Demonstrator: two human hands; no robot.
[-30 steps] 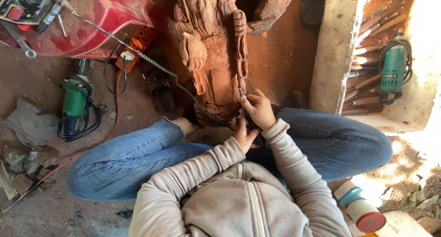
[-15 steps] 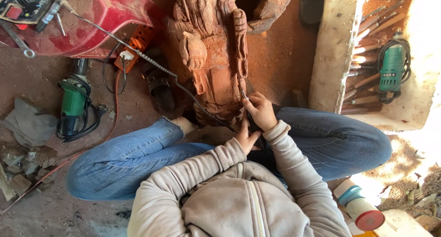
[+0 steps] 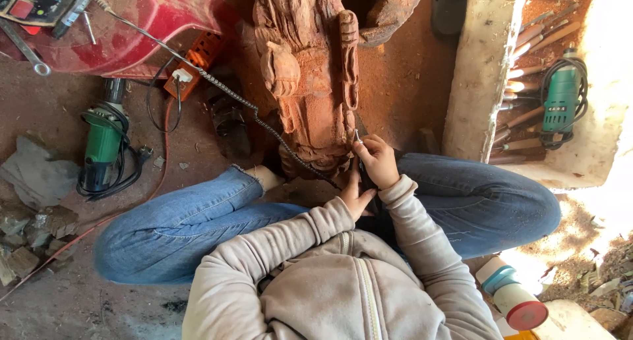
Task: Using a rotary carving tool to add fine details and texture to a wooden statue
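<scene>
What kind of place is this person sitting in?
Most likely a wood carver's workshop. A carved wooden statue stands on the dusty floor, chisels lie in a row beside a green power tool, and the right hand holds a tool against the statue.

The person sits cross-legged, both knees spread wide in blue jeans, with a bare foot showing beside the left knee. Both arms, in loose grey sleeves, reach forward from the shoulders and meet in front of the chest. The right hand is raised slightly further forward, its fingers curled tight in a closed grip with the knuckles turned up and the wrist bent a little. The left hand sits just behind and below it, close to the right wrist, palm turned inward and fingers pointing forward; whether it grips anything cannot be told. Both elbows are bent and held near the body.
</scene>
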